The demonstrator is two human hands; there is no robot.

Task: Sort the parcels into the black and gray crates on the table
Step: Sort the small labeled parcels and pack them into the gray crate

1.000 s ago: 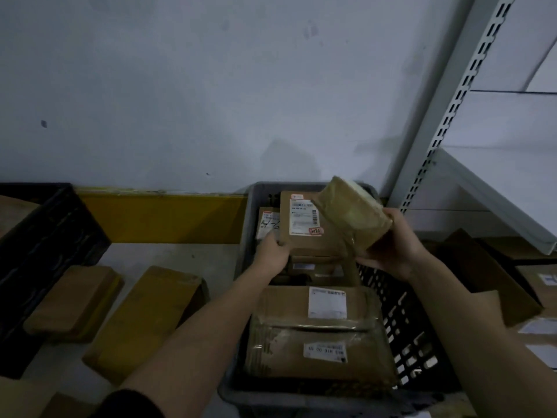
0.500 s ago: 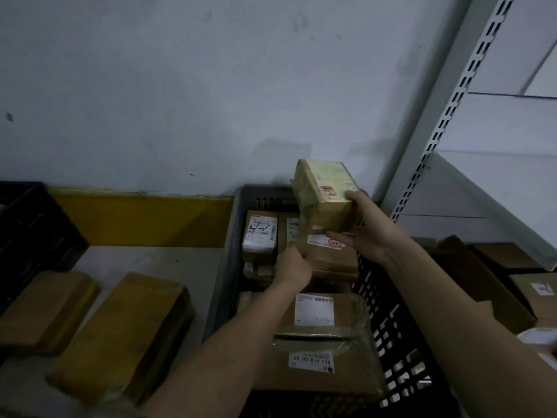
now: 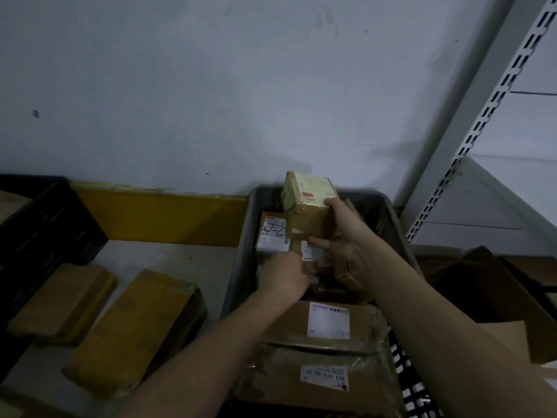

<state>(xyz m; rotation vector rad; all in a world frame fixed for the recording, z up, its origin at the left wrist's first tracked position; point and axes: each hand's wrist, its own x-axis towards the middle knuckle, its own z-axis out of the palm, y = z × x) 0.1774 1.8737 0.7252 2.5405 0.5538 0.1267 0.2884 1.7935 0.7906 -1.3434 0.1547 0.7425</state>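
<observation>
My right hand [image 3: 343,236] grips a small taped brown parcel [image 3: 306,203], held upright over the far end of the gray crate [image 3: 241,251]. My left hand [image 3: 283,277] reaches down into the crate with curled fingers on a labelled brown parcel [image 3: 313,253] that stands among others; its fingertips are hidden. A parcel marked "1-6" [image 3: 271,232] stands at the crate's far left. Two large flat parcels [image 3: 328,351] fill the near half. The black crate [image 3: 39,224] sits at the far left.
Two brown parcels [image 3: 63,303] [image 3: 135,330] lie on the table between the crates. A yellow strip [image 3: 162,215] runs along the wall. A white shelf upright [image 3: 482,116] stands at the right, with open cardboard boxes [image 3: 482,297] below it.
My right hand has turned the small parcel upright and brought it over the crate's far end. My left hand has sunk lower among the standing parcels. The camera view has shifted.
</observation>
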